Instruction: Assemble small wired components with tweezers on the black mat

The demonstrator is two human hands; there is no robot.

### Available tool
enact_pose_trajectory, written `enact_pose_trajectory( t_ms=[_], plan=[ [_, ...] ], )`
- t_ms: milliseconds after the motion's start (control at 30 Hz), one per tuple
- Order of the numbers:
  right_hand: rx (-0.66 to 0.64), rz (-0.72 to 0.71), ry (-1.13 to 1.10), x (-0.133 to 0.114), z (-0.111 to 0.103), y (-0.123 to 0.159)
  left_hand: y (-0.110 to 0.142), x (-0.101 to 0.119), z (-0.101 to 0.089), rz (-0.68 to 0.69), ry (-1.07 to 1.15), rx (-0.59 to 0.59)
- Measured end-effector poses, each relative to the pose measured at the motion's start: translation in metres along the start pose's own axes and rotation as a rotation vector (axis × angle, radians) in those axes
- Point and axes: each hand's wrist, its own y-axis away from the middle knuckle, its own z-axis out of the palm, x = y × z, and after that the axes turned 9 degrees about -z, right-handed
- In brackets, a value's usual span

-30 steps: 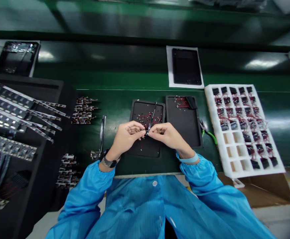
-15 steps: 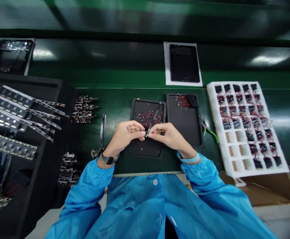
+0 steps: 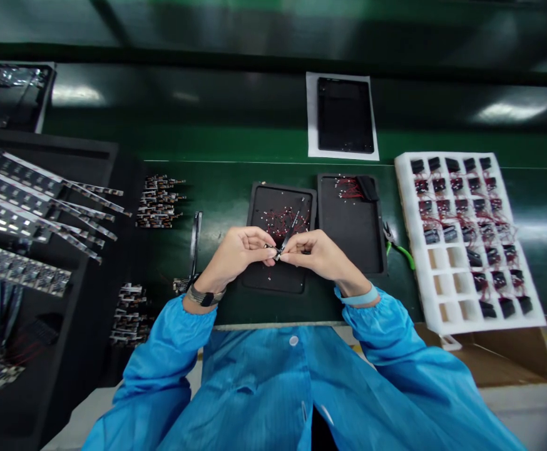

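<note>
My left hand (image 3: 245,249) pinches a small circuit board (image 3: 277,253) from the left, thumb and fingertips together. My right hand (image 3: 318,254) is closed on the board's other side, its fingertips meeting the left ones. A dark flat ribbon cable (image 3: 291,229) rises from the board and slants up to the right. Much of the board is hidden by fingers. Beneath both hands lies a black tray (image 3: 278,283) with a loose pile of small parts on red wires (image 3: 280,220). A similar board (image 3: 180,285) with a dark ribbon (image 3: 194,241) rests left of my left wrist.
A second black tray (image 3: 351,241) holds a few red-wired parts. Green-handled cutters (image 3: 399,250) lie beside it, left of a white foam tray (image 3: 435,322) of black parts. Small boards (image 3: 161,202) are stacked left, near a large black bin (image 3: 79,313). A tablet-like panel (image 3: 346,116) lies behind.
The ribbon cable has turned slightly and now leans a little more to the right. Both hands keep their pinch on the board. The whole view has shifted slightly.
</note>
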Motion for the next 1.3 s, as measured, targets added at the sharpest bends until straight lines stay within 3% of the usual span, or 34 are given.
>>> enact_pose_trajectory(
  t_ms=[500, 700, 867, 967, 1133, 1300],
  plan=[
    [-0.012, -0.002, 0.039, -0.001, 0.003, -0.001, 0.002, 0.0, 0.0, 0.046, -0.042, 0.023],
    [0.069, -0.327, 0.377, -0.013, -0.011, 0.004, 0.02, 0.017, -0.008, 0.284, -0.076, 0.133],
    [-0.364, -0.419, 0.668, -0.005, 0.005, 0.007, 0.026, 0.023, -0.022, 0.443, 0.038, 0.235],
    [-0.438, -0.44, 0.848, 0.007, 0.022, 0.004, 0.025, 0.023, -0.025, 0.451, 0.058, 0.261],
    [-0.369, -0.463, 0.886, 0.019, 0.032, -0.002, 0.024, 0.021, -0.024, 0.432, 0.043, 0.255],
    [-0.173, -0.508, 0.643, 0.012, 0.031, -0.003, 0.023, 0.021, -0.026, 0.463, 0.079, 0.25]
  ],
)
